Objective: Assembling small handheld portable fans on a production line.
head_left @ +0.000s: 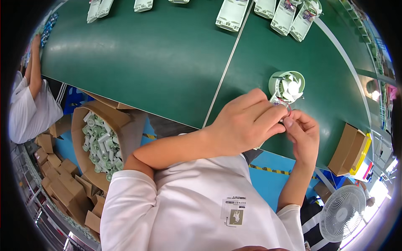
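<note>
A small handheld fan lies in front of me on the green table; its round pale green head (pixel 272 86) holds a white fan blade (pixel 292 87). My left hand (pixel 249 121) reaches across its handle, fingers bent in a pinch, and covers most of the handle. A thin red wire (pixel 289 108) loops out below the fan head and runs to the fingertips of both hands. Close against it, my right hand (pixel 304 131) pinches with thumb and forefinger at the wire's end. Whatever tiny part sits between the fingertips is hidden.
Several pale green fan housings (pixel 232 15) line the table's far side. A large carton (pixel 79 138) of pale green parts stands at the left, near another person (pixel 31 104). An open cardboard box (pixel 346 149) sits on the right edge, above a standing fan (pixel 342 213).
</note>
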A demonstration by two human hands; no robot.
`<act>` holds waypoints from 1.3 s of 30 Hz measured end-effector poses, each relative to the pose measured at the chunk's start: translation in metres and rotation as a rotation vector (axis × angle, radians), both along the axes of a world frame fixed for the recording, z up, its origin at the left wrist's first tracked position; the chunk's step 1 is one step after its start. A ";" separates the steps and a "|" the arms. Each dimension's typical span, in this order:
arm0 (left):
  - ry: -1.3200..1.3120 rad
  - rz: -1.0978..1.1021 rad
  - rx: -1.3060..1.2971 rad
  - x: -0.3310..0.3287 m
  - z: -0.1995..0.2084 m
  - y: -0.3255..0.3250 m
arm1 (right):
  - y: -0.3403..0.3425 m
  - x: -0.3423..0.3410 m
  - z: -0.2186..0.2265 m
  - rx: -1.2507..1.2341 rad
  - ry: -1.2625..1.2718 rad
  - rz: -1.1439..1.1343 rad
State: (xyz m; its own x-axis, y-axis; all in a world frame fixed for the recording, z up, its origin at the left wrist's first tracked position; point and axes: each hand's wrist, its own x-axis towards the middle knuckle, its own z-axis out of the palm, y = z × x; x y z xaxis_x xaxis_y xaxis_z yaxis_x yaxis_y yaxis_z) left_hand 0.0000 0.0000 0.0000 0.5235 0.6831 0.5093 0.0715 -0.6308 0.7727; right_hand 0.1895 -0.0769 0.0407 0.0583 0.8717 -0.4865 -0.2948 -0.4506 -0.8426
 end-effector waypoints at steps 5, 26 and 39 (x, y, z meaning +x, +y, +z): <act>0.052 0.083 0.126 -0.002 0.000 0.000 | -0.004 -0.009 -0.003 0.117 -0.535 -0.106; 0.099 0.071 0.034 0.011 -0.008 0.003 | 0.004 -0.023 0.006 0.403 -1.306 0.159; 0.111 0.059 0.025 0.009 -0.008 0.003 | 0.008 -0.024 0.013 -0.093 -0.727 -0.103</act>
